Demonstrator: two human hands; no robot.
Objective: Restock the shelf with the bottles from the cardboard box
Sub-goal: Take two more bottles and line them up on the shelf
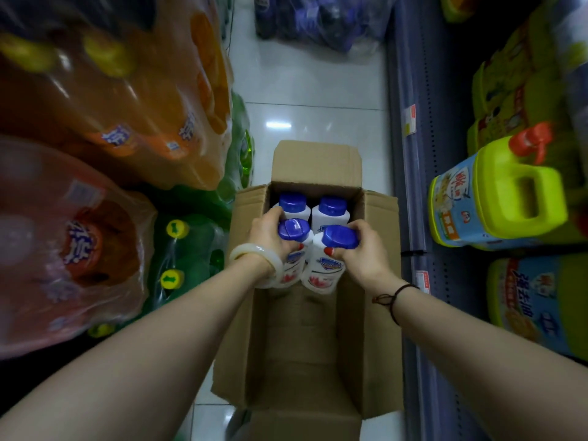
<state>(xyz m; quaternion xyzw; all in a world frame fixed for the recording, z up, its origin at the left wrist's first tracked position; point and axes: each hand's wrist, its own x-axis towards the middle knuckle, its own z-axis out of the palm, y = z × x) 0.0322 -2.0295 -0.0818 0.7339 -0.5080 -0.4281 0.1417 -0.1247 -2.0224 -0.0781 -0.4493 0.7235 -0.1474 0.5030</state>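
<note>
Head: 2 bottles (321,272) within curled fingers (361,226)

This is a shop aisle, seen from above. On one side runs a long shelf (410,192) with price tags (409,120) on its edge and rows of like detergent jugs (496,192). On the other side, shrink-wrapped packs of orange drink (127,90) and green bottles (187,249) are stacked in bulk. Between them, on the glossy tiled floor (305,74), stands an open cardboard box (378,281) of identical blue-capped bottles (331,214).
</note>
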